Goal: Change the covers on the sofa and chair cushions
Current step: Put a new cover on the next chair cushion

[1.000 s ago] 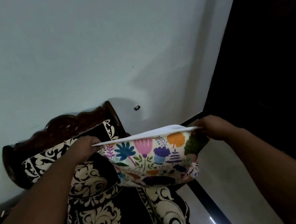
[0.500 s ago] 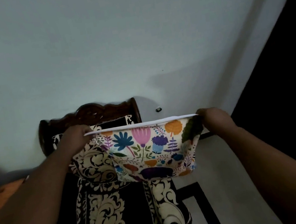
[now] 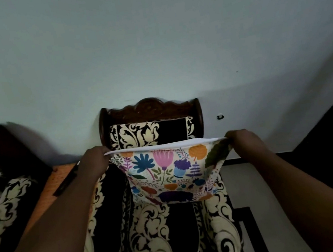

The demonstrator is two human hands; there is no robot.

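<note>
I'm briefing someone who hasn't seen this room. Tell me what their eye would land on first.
First, the bright floral cushion cover, stretched taut in mid-frame between the left hand and the right hand, each gripping a top corner. Behind it stands the dark carved wooden chair against the pale wall, draped in black-and-cream scrollwork fabric.
</note>
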